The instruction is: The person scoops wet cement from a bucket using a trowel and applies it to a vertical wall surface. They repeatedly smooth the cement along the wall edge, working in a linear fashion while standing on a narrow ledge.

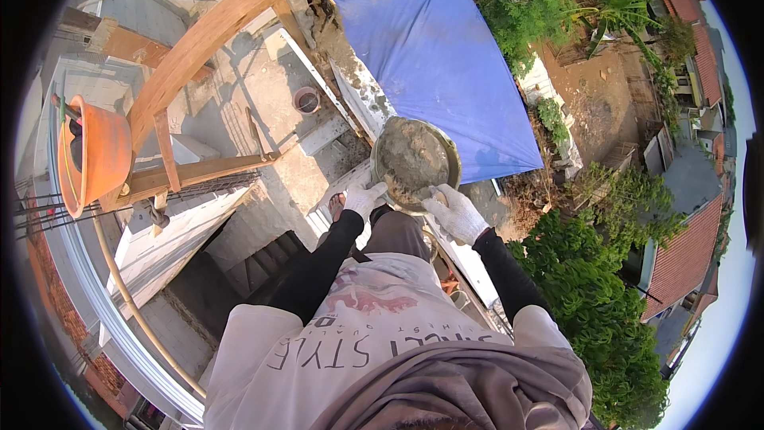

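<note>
From the head view, a worker in white knitted gloves and long black sleeves grips a round bowl (454, 164) of grey, wet-looking mortar (412, 158) at a building site high above neighbouring yards. The bowl is in front of the body, beyond the knees, beside the near corner of a blue tarp (446, 72). The left hand (364, 199) appears to pinch the rim at its lower left, though its fingertips are partly hidden; the right hand (456, 216) clasps the rim at its lower right, thumb on top, other fingers mostly out of sight beneath. Whether the bowl also rests on something below cannot be told. To the left, an orange tub (103, 161) sits near a curved wooden board (199, 52), while a small bucket (306, 100) stands on the littered floor lower down. Green trees (589, 295) and a red tiled roof (686, 259) lie off to the right. The step in hand looks to be handling the loaded bowl with both hands; any next move would seem to call for a level rim, an even grip on both sides and sure footing, as the load looks heavy and could slop over.
</note>
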`<action>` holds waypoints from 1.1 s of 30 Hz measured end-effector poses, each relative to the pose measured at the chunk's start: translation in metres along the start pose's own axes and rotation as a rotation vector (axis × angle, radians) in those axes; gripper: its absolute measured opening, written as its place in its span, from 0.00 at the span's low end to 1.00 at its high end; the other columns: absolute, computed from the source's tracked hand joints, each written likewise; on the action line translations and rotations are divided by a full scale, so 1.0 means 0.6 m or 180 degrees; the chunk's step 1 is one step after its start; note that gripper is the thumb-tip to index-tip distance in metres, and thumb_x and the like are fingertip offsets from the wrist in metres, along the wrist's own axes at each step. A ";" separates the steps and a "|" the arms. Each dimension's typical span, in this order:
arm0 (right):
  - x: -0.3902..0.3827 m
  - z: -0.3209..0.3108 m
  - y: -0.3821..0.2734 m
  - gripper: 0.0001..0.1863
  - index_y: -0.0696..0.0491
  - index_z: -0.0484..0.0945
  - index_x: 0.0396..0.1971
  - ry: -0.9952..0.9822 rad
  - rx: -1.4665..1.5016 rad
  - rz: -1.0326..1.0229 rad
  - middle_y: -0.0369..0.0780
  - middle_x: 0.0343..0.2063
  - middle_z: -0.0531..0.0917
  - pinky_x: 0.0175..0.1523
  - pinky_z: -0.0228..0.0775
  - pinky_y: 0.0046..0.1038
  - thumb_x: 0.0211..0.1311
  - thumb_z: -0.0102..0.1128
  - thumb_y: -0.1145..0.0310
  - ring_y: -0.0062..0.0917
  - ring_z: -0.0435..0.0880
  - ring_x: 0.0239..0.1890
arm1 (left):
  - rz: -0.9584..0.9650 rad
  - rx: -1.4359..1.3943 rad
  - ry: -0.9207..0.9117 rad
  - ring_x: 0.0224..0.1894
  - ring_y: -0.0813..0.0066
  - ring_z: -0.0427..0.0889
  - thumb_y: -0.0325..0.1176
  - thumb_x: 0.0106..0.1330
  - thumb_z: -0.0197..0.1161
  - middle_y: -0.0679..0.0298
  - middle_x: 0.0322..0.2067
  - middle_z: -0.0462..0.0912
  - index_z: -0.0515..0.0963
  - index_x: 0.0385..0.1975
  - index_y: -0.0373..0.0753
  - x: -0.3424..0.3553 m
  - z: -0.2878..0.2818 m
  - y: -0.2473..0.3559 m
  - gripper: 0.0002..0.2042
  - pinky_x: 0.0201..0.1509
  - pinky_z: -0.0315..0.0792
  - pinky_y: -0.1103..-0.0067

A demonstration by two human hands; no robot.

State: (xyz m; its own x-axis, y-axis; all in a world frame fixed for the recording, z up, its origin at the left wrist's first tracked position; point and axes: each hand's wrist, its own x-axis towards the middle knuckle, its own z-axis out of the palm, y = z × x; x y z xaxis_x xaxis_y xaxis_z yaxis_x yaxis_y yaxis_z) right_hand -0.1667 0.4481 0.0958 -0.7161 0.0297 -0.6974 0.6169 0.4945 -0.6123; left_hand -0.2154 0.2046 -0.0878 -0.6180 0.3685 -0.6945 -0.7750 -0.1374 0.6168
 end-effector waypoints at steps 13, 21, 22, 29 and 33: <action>0.571 0.054 -0.373 0.27 0.63 0.73 0.59 0.1581 -0.1087 -0.1438 0.55 0.40 0.88 0.47 0.82 0.49 0.74 0.57 0.55 0.49 0.90 0.42 | -0.0332 -0.0090 0.0242 0.46 0.74 0.86 0.26 0.71 0.70 0.64 0.48 0.86 0.75 0.67 0.39 -0.011 0.014 0.011 0.25 0.48 0.85 0.73; 0.460 0.084 -0.240 0.26 0.57 0.72 0.58 0.2225 -0.0581 -0.1838 0.55 0.35 0.87 0.39 0.82 0.46 0.69 0.67 0.56 0.51 0.89 0.36 | -0.0469 0.0108 0.0442 0.44 0.76 0.88 0.28 0.72 0.70 0.64 0.46 0.87 0.77 0.66 0.34 -0.022 0.011 0.030 0.23 0.46 0.86 0.77; 0.402 0.059 -0.199 0.26 0.56 0.72 0.59 0.2146 -0.0404 -0.1728 0.56 0.35 0.87 0.38 0.81 0.47 0.69 0.69 0.57 0.53 0.89 0.36 | -0.0485 0.0193 0.0402 0.44 0.76 0.88 0.28 0.72 0.70 0.64 0.47 0.87 0.77 0.66 0.35 -0.021 0.009 0.028 0.23 0.46 0.86 0.77; 0.042 -0.073 0.068 0.24 0.51 0.74 0.58 0.1606 -0.0889 -0.0586 0.50 0.36 0.88 0.39 0.82 0.45 0.70 0.69 0.55 0.51 0.90 0.35 | -0.0643 0.0436 0.0110 0.48 0.79 0.86 0.32 0.75 0.67 0.68 0.51 0.86 0.76 0.67 0.43 -0.021 0.013 0.050 0.22 0.52 0.84 0.75; -0.037 -0.074 0.099 0.21 0.50 0.76 0.53 0.1200 -0.2235 0.0026 0.47 0.30 0.86 0.32 0.80 0.44 0.71 0.63 0.51 0.43 0.90 0.30 | -0.0692 0.0604 0.0137 0.49 0.77 0.87 0.33 0.75 0.67 0.68 0.49 0.86 0.75 0.68 0.43 -0.014 0.004 0.048 0.22 0.52 0.84 0.74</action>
State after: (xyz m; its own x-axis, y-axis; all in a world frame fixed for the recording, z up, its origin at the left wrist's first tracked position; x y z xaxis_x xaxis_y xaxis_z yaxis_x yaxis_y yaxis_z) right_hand -0.1289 0.5153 0.0915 -0.8520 0.2656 -0.4511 0.3624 0.9211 -0.1423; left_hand -0.2320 0.1997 -0.0633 -0.4482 0.3307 -0.8305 -0.8538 0.1166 0.5073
